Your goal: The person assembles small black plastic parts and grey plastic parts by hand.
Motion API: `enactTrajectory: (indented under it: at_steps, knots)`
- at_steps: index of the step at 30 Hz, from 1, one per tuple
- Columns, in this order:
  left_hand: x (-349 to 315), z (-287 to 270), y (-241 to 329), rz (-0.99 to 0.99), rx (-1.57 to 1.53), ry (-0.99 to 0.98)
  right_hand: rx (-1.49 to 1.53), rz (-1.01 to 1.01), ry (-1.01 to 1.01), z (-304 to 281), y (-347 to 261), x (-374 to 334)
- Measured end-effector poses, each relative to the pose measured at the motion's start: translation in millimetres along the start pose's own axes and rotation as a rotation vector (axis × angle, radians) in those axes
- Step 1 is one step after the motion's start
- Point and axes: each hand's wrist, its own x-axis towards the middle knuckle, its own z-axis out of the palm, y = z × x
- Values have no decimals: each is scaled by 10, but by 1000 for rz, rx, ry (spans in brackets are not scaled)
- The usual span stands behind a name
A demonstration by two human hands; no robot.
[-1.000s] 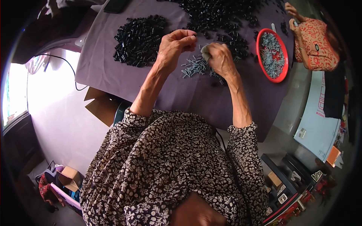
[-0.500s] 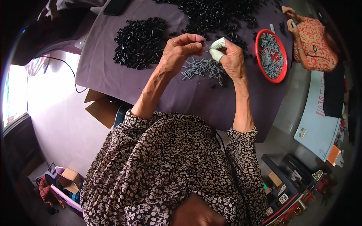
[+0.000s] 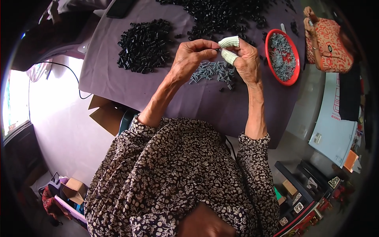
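My left hand (image 3: 190, 56) pinches a tiny black piece (image 3: 218, 49) between thumb and fingertips, mostly hidden by them. Against it, from the right, closes my right hand (image 3: 248, 59), its thumb and a finger wearing pale ribbed finger covers (image 3: 229, 42). What the right fingertips hold is too small to make out. Below the hands, on the table, lies a loose heap of small grey screws (image 3: 213, 73). A rounded pile of small black plastic pieces (image 3: 144, 45) is left of my left hand.
A bigger spread of black pieces (image 3: 221, 17) covers the far side of the purple tablecloth (image 3: 189, 104). Beside my right hand, a red bowl (image 3: 295, 75) contains grey screws. Another person's hand (image 3: 311, 25) and patterned orange clothing (image 3: 331, 47) show at the far right.
My fingertips, slightly apart before, now meet. The left hand has moved a little to the right, and the covered right fingers have come round to the piece.
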Motion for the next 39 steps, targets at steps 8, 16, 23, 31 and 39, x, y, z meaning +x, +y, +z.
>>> enactTrajectory:
  at_steps: [8,16,23,31,39]
  knots:
    - [-8,22,-56,74,257,-13,-251,-19,-48,-60,-69,18]
    - [-102,211,-104,158,472,-41,-341,45,-83,-151,-86,-182]
    - [-121,329,-302,244,517,-105,-83,205,-38,-240,140,-426]
    - [-60,207,-349,-85,165,-110,-40,198,36,-240,142,-347]
    - [79,-61,-207,-71,-239,57,-674,-142,98,-186,678,292]
